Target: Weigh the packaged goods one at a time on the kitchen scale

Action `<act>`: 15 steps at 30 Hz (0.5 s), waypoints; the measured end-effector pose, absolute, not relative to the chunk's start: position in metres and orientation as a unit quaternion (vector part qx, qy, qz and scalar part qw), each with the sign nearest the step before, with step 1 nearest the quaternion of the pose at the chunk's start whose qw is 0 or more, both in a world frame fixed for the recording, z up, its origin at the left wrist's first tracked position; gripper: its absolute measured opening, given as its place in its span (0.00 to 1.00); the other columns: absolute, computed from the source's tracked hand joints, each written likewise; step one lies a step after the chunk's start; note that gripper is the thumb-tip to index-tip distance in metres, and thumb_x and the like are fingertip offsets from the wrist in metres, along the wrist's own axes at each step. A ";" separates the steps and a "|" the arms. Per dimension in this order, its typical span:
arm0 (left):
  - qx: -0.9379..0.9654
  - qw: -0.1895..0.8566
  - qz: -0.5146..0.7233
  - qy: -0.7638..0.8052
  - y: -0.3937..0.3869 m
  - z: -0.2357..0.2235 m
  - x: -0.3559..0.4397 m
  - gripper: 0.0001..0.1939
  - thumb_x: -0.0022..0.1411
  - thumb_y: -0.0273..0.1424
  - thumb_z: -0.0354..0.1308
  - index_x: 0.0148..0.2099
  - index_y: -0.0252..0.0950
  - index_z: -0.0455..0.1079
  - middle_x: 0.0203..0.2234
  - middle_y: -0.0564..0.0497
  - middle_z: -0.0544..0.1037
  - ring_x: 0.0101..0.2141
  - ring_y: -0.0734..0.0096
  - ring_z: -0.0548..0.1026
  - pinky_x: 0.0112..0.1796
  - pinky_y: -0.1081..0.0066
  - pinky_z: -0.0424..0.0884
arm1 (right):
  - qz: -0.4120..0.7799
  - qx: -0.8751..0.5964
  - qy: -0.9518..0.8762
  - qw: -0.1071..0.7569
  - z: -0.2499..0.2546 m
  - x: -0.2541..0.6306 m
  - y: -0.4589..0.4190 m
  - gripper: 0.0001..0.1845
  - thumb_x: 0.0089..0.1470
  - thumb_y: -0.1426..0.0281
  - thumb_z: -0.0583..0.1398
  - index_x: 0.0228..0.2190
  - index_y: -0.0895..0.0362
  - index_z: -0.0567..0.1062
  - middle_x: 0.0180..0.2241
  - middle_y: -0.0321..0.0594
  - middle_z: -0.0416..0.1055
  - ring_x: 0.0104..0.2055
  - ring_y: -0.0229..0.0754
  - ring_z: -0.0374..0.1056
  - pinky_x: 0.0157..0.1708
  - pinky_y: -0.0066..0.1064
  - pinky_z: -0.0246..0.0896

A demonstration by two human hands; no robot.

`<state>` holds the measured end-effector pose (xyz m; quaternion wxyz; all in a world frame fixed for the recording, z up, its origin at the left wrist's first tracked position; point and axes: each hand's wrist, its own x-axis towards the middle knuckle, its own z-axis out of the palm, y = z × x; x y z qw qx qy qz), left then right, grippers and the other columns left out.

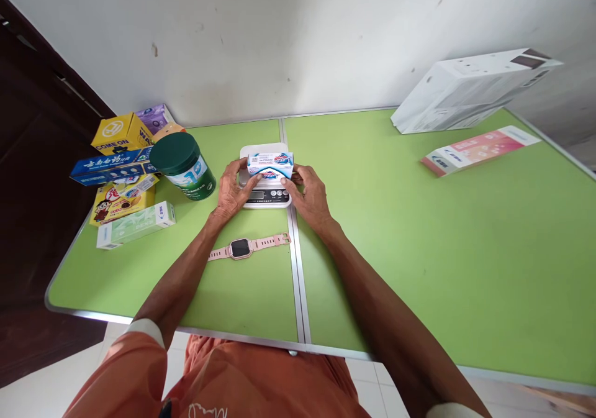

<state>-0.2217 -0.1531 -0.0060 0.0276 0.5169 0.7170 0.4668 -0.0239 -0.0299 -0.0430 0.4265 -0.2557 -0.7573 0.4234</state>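
A small white box point(270, 164) with blue and red print is at the white kitchen scale point(284, 198), over its weighing plate. My left hand point(233, 188) grips the box's left end, thumb on the near face. On the right end my right hand point(311, 195) holds it the same way, thumb in front and fingers behind. Whether the box rests on the plate or hovers just over it, I cannot tell. The scale's dark display strip faces me. Nearer to me lies a pink smartwatch point(241, 248), its strap stretched out flat.
Left of the scale stands a green tub point(186, 166). Beyond it are a yellow box point(121, 133), a blue box point(114, 166), a snack box point(123, 200) and a pale green box point(136, 224). A large white box point(465, 92) and a pink box point(479, 151) lie at the right.
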 end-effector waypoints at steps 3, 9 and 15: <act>0.519 0.021 0.457 0.722 -0.153 -0.006 -0.221 0.30 0.71 0.55 0.69 0.62 0.39 0.76 0.56 0.39 0.86 0.57 0.48 0.84 0.62 0.51 0.80 | 0.423 -0.254 -0.758 0.426 -0.043 -0.024 -0.029 0.29 0.70 0.42 0.63 0.55 0.52 0.80 0.56 0.53 0.80 0.53 0.59 0.81 0.58 0.59 0.82; 0.520 0.016 0.460 0.720 -0.152 -0.005 -0.222 0.32 0.71 0.57 0.67 0.62 0.38 0.76 0.57 0.38 0.86 0.56 0.49 0.84 0.62 0.51 0.80 | 0.428 -0.256 -0.762 0.412 -0.039 -0.022 -0.028 0.30 0.69 0.42 0.63 0.56 0.52 0.81 0.57 0.53 0.80 0.55 0.59 0.80 0.60 0.58 0.81; 0.513 0.018 0.458 0.726 -0.153 -0.005 -0.221 0.31 0.70 0.56 0.69 0.62 0.39 0.76 0.55 0.39 0.86 0.55 0.48 0.84 0.60 0.52 0.81 | 0.436 -0.253 -0.761 0.409 -0.036 -0.020 -0.028 0.30 0.69 0.42 0.64 0.57 0.51 0.81 0.58 0.53 0.80 0.55 0.59 0.80 0.60 0.60 0.80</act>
